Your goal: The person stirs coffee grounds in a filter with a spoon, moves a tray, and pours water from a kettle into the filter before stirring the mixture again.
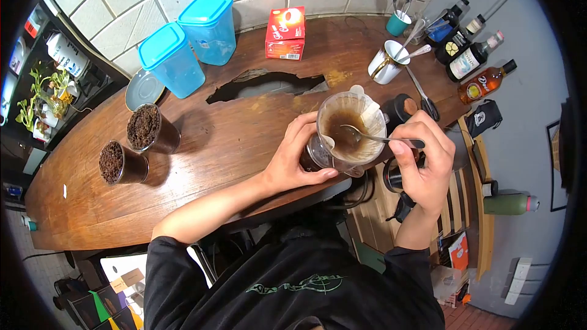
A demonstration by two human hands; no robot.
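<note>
A clear coffee dripper (pixel 380 123) lined with a paper filter (pixel 370 112) sits over a glass server (pixel 315 154) near the table's front edge. Brown liquid coffee (pixel 343 127) fills part of the filter. My left hand (pixel 292 157) wraps round the server's left side, thumb in front, fingers behind. In my right hand (pixel 425 162) a metal spoon (pixel 379 139) is pinched by its dark handle end, and its bowl dips into the coffee. What lies under the dripper is partly hidden.
Two glasses of dark grounds (pixel 143 127) stand at left, near a grey plate (pixel 145 90) and blue-lidded containers (pixel 173 61). A hole (pixel 263 85) breaks the tabletop behind the dripper. A red box (pixel 285 33), white mug (pixel 385 70), scissors (pixel 428 107) and several bottles (pixel 468 64) stand or lie further back.
</note>
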